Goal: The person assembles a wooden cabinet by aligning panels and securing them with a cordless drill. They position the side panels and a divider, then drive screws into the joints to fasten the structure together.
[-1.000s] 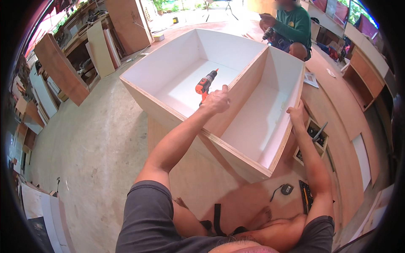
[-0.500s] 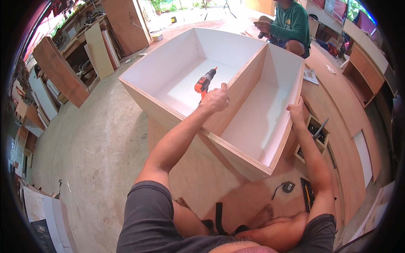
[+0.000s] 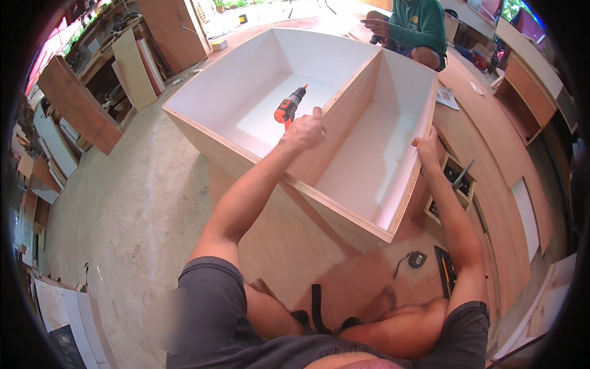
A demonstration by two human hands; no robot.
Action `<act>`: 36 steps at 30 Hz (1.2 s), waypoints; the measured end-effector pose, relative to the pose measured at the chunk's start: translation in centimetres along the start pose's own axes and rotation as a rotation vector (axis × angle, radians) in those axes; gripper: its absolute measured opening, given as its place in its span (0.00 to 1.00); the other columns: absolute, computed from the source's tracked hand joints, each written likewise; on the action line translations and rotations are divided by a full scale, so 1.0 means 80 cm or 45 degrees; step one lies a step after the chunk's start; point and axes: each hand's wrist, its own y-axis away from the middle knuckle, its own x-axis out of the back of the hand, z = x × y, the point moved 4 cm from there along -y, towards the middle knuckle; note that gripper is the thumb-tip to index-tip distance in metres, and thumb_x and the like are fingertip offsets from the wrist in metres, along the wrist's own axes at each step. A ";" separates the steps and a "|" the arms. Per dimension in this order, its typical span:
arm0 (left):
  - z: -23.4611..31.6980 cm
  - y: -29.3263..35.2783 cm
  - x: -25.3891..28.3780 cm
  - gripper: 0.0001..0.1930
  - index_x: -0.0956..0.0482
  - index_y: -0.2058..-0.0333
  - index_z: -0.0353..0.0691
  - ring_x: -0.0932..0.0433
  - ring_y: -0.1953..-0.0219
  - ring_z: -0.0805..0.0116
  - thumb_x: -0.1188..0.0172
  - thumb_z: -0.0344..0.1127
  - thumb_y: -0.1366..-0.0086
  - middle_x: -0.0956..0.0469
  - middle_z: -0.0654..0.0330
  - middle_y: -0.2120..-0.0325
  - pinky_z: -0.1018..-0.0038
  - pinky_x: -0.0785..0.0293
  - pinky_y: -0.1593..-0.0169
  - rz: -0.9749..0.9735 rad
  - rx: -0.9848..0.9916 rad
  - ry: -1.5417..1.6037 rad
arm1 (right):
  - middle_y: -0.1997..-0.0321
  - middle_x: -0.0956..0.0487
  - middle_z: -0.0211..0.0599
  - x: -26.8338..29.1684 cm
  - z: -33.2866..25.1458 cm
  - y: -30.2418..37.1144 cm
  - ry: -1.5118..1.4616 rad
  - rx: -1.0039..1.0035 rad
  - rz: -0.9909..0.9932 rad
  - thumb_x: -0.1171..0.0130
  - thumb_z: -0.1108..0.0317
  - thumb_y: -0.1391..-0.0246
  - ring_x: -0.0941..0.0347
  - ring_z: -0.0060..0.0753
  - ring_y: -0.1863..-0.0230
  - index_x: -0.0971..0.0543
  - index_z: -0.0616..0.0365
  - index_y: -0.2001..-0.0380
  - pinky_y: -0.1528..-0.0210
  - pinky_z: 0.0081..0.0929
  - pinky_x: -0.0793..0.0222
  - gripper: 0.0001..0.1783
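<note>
An open wooden cabinet box (image 3: 362, 224), white inside with pale plywood edges, lies in front of me. A plywood divider (image 3: 347, 107) splits it into a wide left and a narrower right compartment. My left hand (image 3: 305, 130) is closed at the handle of an orange-and-black cordless drill (image 3: 287, 109), beside the divider's top edge. The drill's tip points away, over the left compartment; my hand hides most of the handle and its own fingers. With my right hand (image 3: 426, 147) I grip the box's right rim, thumb on the inside, fingers hidden behind the panel.
A wooden tray of small hardware (image 3: 453, 184), a tape measure (image 3: 417, 259) and a black-and-yellow tool (image 3: 444, 270) lie to the right. Plywood sheets (image 3: 485, 129) cover the floor there. Another person (image 3: 418, 27) crouches beyond the box. Boards (image 3: 135, 71) lean at the left.
The whole scene has shifted slightly up and left in the view. Both hands keep their grips, and the drill stays at my left hand.
</note>
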 end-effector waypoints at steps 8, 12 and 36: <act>0.000 -0.002 -0.001 0.23 0.38 0.44 0.30 0.19 0.53 0.39 0.46 0.40 0.30 0.19 0.38 0.59 0.50 0.24 0.49 -0.012 0.013 -0.027 | 0.42 0.30 0.48 0.000 0.008 -0.007 0.001 0.044 -0.028 0.46 0.78 0.56 0.30 0.40 0.43 0.44 0.63 0.30 0.42 0.33 0.30 0.46; 0.001 -0.002 -0.001 0.33 0.46 0.33 0.30 0.19 0.51 0.42 0.46 0.40 0.30 0.19 0.40 0.57 0.51 0.25 0.47 -0.040 0.019 -0.033 | 0.42 0.30 0.48 0.000 0.003 -0.004 -0.005 0.054 -0.023 0.46 0.78 0.56 0.29 0.40 0.43 0.44 0.62 0.30 0.42 0.32 0.30 0.45; 0.013 0.008 0.000 0.39 0.50 0.26 0.47 0.25 0.40 0.45 0.42 0.38 0.31 0.28 0.43 0.42 0.54 0.26 0.38 0.031 -0.023 -0.058 | 0.37 0.32 0.51 0.004 0.012 -0.012 0.031 -0.008 -0.013 0.45 0.78 0.56 0.32 0.43 0.37 0.50 0.65 0.27 0.35 0.36 0.35 0.51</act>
